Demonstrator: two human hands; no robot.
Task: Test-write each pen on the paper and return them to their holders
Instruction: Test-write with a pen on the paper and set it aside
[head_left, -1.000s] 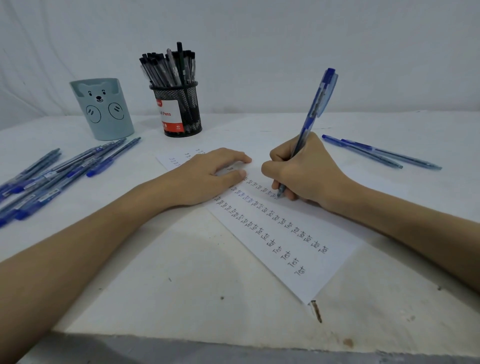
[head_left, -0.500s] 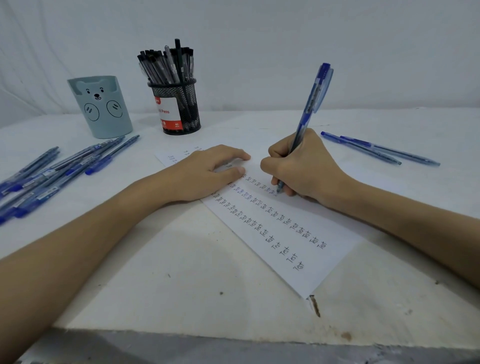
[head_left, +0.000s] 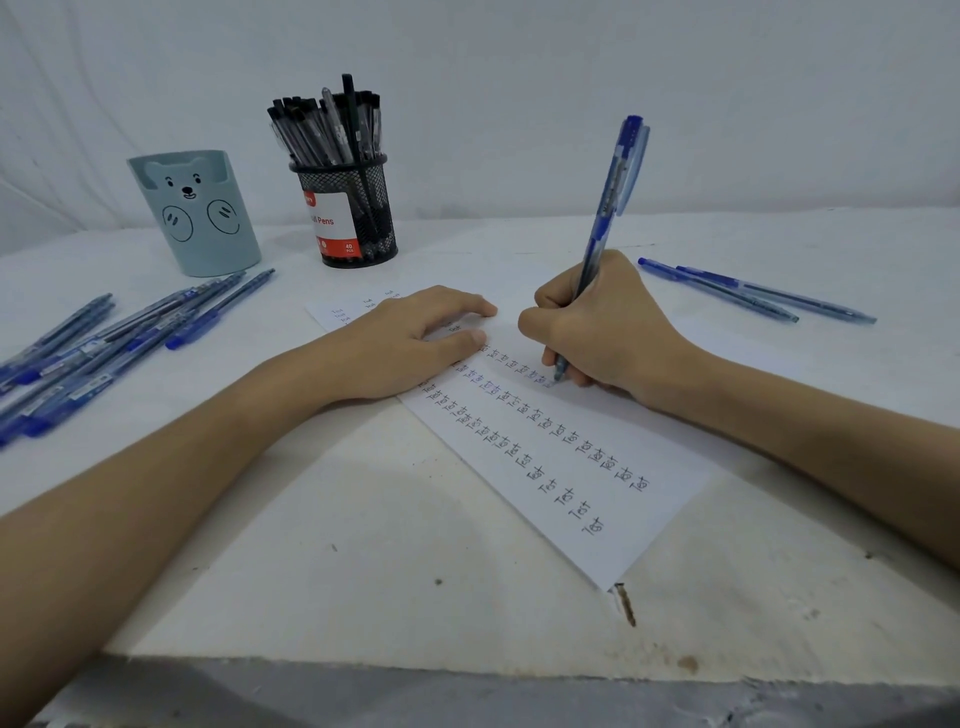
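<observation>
A blue pen (head_left: 605, 236) is pinched by the right hand (head_left: 608, 332), its tip apparently touching the paper (head_left: 597, 499) below the grip; the left hand (head_left: 410, 343) is laid flat alongside. Test-writing is under way; returning it to a holder comes next.

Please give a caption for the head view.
Right hand writes with blue pen on paper steadied by left hand.

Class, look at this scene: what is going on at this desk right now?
A person is test-writing. The right hand grips a blue clear-barrelled pen, tip on the white paper sheet, adding to rows of small handwritten words. The left hand lies flat on the sheet. Loose blue pens lie at left, two more at right. The black mesh holder is full of black pens; what the pale-blue bear cup holds cannot be seen.
</observation>
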